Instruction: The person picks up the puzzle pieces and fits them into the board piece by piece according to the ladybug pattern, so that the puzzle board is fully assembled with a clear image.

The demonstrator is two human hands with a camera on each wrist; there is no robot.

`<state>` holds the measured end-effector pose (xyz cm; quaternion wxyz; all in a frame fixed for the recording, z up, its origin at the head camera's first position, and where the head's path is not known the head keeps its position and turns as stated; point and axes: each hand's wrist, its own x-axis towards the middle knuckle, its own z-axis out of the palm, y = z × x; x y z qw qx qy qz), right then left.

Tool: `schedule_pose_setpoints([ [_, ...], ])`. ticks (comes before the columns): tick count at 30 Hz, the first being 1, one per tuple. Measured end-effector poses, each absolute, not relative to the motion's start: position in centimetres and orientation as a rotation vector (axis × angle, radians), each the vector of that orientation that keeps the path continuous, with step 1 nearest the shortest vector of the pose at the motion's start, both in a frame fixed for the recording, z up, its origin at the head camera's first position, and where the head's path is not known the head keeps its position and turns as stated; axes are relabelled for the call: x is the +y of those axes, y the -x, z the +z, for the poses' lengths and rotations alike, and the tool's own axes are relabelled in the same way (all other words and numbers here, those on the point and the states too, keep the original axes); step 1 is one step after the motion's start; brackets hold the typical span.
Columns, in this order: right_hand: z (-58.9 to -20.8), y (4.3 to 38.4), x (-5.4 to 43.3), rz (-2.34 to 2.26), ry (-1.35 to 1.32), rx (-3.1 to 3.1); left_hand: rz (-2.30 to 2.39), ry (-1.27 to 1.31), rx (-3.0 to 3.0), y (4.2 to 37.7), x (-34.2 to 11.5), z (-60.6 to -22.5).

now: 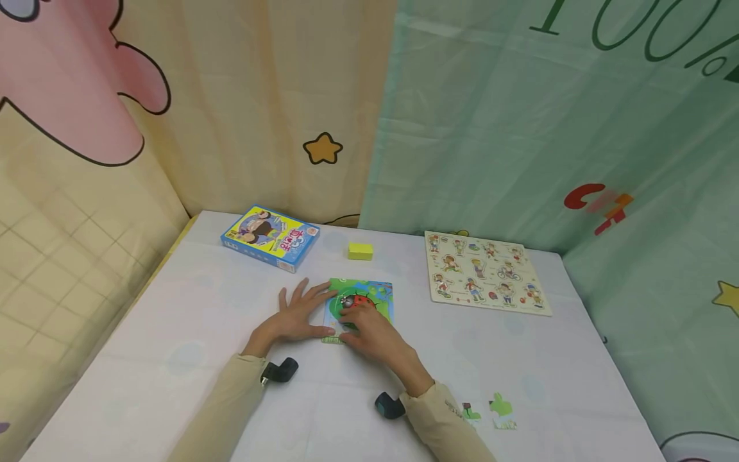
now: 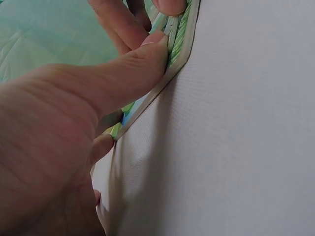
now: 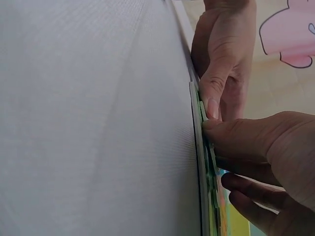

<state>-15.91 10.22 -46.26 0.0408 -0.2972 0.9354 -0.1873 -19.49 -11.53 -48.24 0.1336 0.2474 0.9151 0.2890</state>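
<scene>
A ladybug jigsaw puzzle (image 1: 383, 292) lies on the white table, green and blue with a red ladybug. My left hand (image 1: 297, 317) is spread at its left side, fingers straight, with the thumb touching the lower left edge. Over the puzzle's lower middle, my right hand (image 1: 369, 330) has its fingers bent and pinches a puzzle piece (image 3: 204, 110) that sits slightly raised above the backing board (image 3: 195, 128). Both thumbs are close together in the wrist views. Much of the picture is hidden beneath the right hand.
Two loose puzzle pieces, a green one (image 1: 501, 405) and a smaller one (image 1: 470, 412), lie near the right sleeve. Behind the puzzle are a yellow block (image 1: 360, 251) and a blue game box (image 1: 271, 236). A board with cartoon children (image 1: 485, 273) lies at the back right.
</scene>
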Motion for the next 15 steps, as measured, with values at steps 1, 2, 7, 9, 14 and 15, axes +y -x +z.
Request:
schedule_pose_setpoints([
  [1,-46.3,15.9,10.2,-0.566,0.917,2.869,0.836,-0.714,2.653,19.5,-11.5,-48.3],
  [2,-46.3,15.8,10.2,-0.556,0.923,2.871,0.836,-0.71,2.653,19.4,-11.5,-48.3],
  [7,-46.2,15.4,10.3,-0.448,0.945,2.882,0.819,-0.688,2.644,19.3,-11.4,-48.3],
  [9,-46.1,15.2,10.3,-0.404,0.936,2.877,0.815,-0.682,2.641,19.4,-11.3,-48.2],
  [14,-45.7,15.0,11.0,-0.448,0.936,2.807,0.791,-0.674,2.65,19.6,-11.4,-48.3],
  [15,-45.7,15.0,11.3,-0.476,0.952,2.791,0.787,-0.676,2.652,19.6,-11.4,-48.3],
])
